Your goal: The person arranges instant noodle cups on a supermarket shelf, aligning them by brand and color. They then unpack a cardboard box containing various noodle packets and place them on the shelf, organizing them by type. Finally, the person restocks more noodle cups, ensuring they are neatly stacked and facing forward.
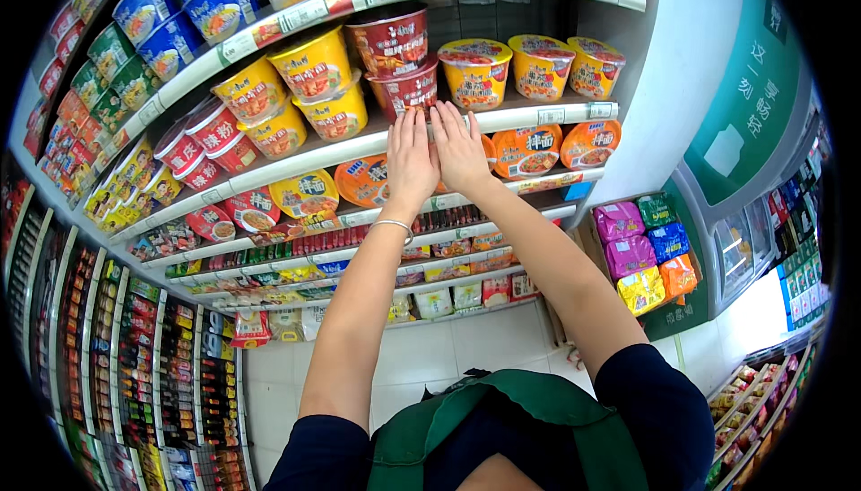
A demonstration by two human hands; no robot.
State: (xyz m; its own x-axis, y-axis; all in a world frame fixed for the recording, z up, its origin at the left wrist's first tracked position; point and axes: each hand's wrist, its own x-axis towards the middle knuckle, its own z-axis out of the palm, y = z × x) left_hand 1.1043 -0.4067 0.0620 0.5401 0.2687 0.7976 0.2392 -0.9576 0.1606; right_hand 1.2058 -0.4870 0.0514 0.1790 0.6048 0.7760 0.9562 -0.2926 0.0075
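Observation:
My left hand (412,158) and my right hand (461,144) reach side by side to a shelf of instant noodle cups, palms down and fingers stretched out. Their fingertips are at the lower dark red noodle cup (412,91), near the shelf's front edge; whether they press on it I cannot tell. Another dark red noodle cup (393,40) is stacked on top. Left of this stack stand yellow noodle cups (329,111), also stacked. To its right, several single yellow noodle cups (474,74) stand in a row. A bangle circles my left wrist.
A white shelf edge (562,114) with price tags runs below the cups. Orange noodle bowls (527,151) stand on the shelf beneath. At the right are a carton of coloured noodle packs (629,255) and a green and white freezer (740,249). Shelves of bottles (178,370) line the left.

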